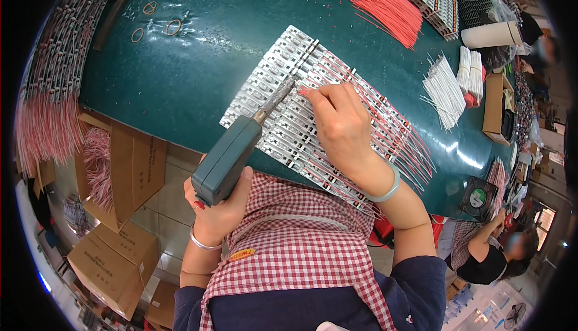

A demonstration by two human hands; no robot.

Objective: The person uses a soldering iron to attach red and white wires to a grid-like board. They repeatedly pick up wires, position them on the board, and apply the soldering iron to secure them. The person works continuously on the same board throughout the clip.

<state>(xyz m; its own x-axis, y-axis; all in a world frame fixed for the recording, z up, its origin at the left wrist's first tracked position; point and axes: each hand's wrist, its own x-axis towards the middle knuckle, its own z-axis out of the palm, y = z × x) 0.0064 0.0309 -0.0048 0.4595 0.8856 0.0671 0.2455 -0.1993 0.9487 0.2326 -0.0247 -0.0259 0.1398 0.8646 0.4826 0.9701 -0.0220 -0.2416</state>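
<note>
My left hand (pixel 220 201) is wrapped round the handle of a dark green soldering gun (pixel 232 156). The metal shaft of that gun reaches up and right over a slanted panel of silver metal strips (pixel 259 93). Close to the shaft's tip, my right hand (pixel 340 120) pinches something small over the panel; I take it for a wire end, but the fingers mostly hide it. Thin red and white wires (pixel 400 132) trail from the panel's right side toward the lower right, some passing under my right hand and wrist.
A bundle of red wires (pixel 388 9) and white wires (pixel 444 90) lie on the green table (pixel 180 84). Rubber bands (pixel 173 27) lie at the far left. Wired strips (pixel 57 72) hang over the left edge, above cardboard boxes (pixel 114 268). Another person (pixel 487 246) sits at right.
</note>
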